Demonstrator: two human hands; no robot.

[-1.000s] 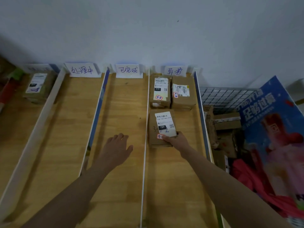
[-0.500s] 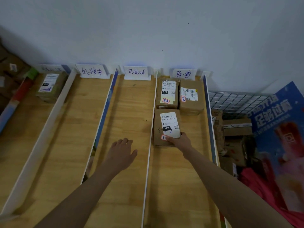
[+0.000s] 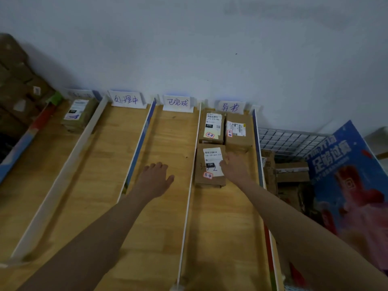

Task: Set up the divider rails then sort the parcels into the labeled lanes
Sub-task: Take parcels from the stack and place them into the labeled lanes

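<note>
The right hand (image 3: pixel 235 168) lies over the right edge of the near parcel (image 3: pixel 210 164), fingers loosely extended, thumb on its white shipping label; whether the fingers press or merely rest cannot be told. The left hand (image 3: pixel 156 178) is flat and spread, palm down, on the wooden table (image 3: pixel 88 185) in the adjoining lane, holding nothing, well apart from any parcel.

The near parcel sits in the rightmost lane, against the white divider rail (image 3: pixel 189 185) that separates the 2 hands. Directly behind it, 2 more parcels stand side by side at the wall end of the same lane: the rear left parcel (image 3: pixel 212 127) and the rear right parcel (image 3: pixel 238 131), touching one another. Each of the 3 carries a small red-edged sticker.

A 4th parcel (image 3: pixel 78 114) lies in the far-left lane; its label text is blurred. The lane card behind it is unreadable. 3 handwritten lane cards (image 3: pixel 178 102) stand against the wall. The rails' near ends and both forearms are cut off by the lower edge.

The blue-edged rail (image 3: pixel 257 143) bounds the rightmost lane. Beyond it stand a wire basket (image 3: pixel 289 139) with cartons inside and a blue printed poster (image 3: pixel 346 175). Dark stacked cartons (image 3: pixel 16 85) occupy the left margin, indistinct.
</note>
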